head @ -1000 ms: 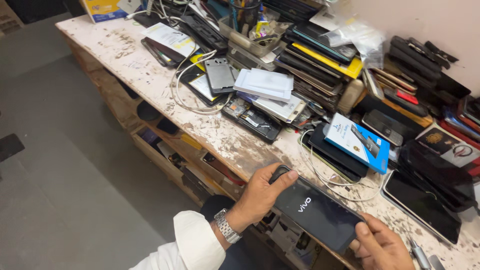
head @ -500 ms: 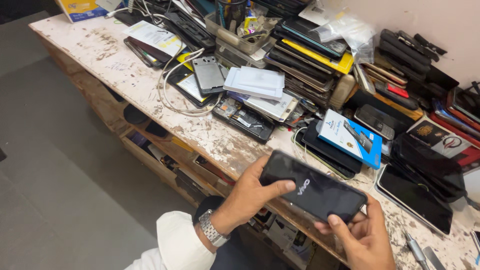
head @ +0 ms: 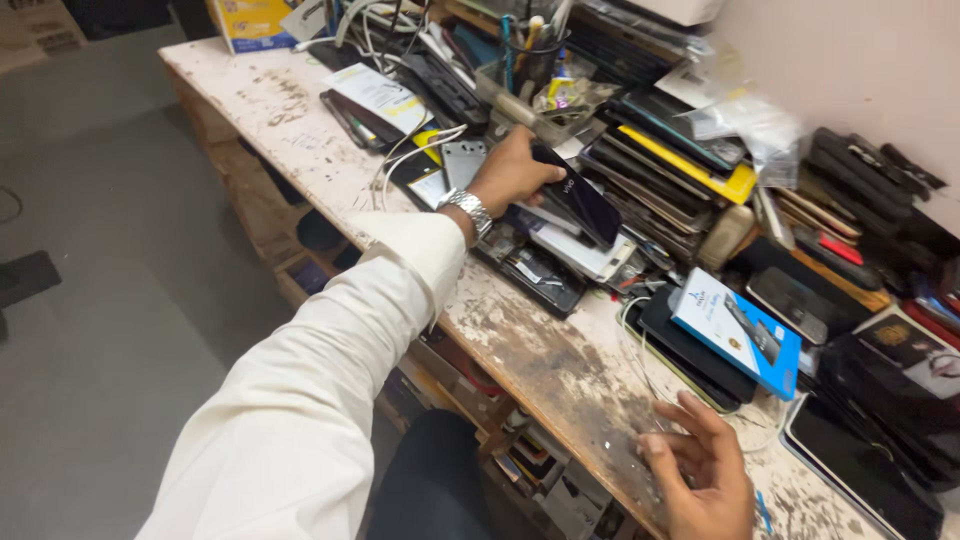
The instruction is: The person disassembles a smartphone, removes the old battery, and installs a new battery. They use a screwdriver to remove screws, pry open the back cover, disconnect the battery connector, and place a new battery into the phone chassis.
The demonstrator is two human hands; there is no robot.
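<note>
The left hand [head: 510, 172], fingers clasping the glossy black slab phone [head: 578, 196] over tilted stacks, risked toppling them, the right hand [head: 703, 482] lying slack at the scuffed white surface's [head: 300, 120] near edge

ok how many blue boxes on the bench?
1. The blue box lies on a stack of dark devices at the bench's right, just above the empty right hand. Others may be buried in the clutter.

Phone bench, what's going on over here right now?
A person in a white sleeve reaches the left hand across a cluttered workbench, holding a black phone tilted over a pile of other phones and parts. The right hand rests open on the bench's worn edge, holding nothing, near a blue box.
</note>
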